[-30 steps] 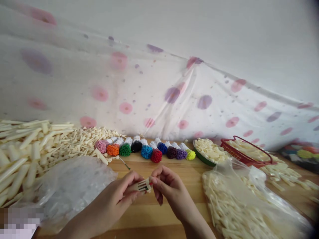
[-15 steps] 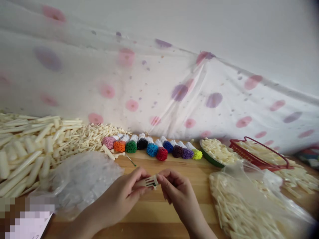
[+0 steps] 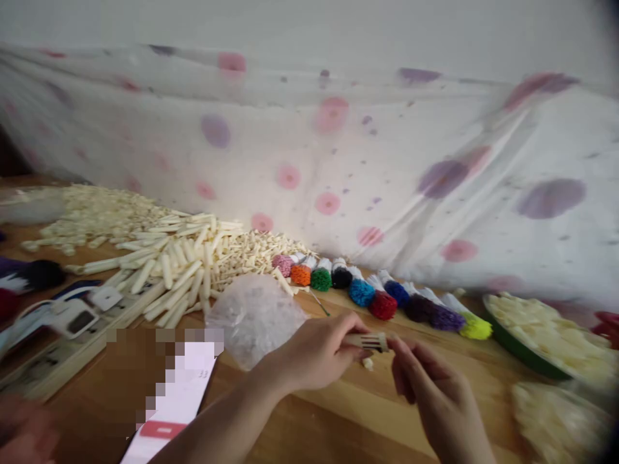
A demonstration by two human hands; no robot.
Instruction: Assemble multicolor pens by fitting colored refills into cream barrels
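One wood table (image 3: 300, 428), spotted sheet (image 3: 300, 145) behind, pale wall (image 3: 309, 26) above. Left to right: power strip (image 3: 62, 367), cream tubes (image 3: 178, 264), clear bag (image 3: 261, 316), coloured bundles (image 3: 383, 307), green bowl (image 3: 525, 351). Slotted piece (image 3: 371, 341): cream, dark lengthwise slots, rim at right end; near level, between the hands, over the table. Left hand (image 3: 319, 351) clamped on its body; right hand (image 3: 430, 380) fingertips at the rim, cannot tell if gripping.

The view has been swung toward nine o'clock, so a power strip (image 3: 104, 332) is revealed at eight, the red basket (image 3: 608, 327) is cropped past three, and a small cream bit (image 3: 368, 364) is exposed below the slotted piece (image 3: 371, 341).
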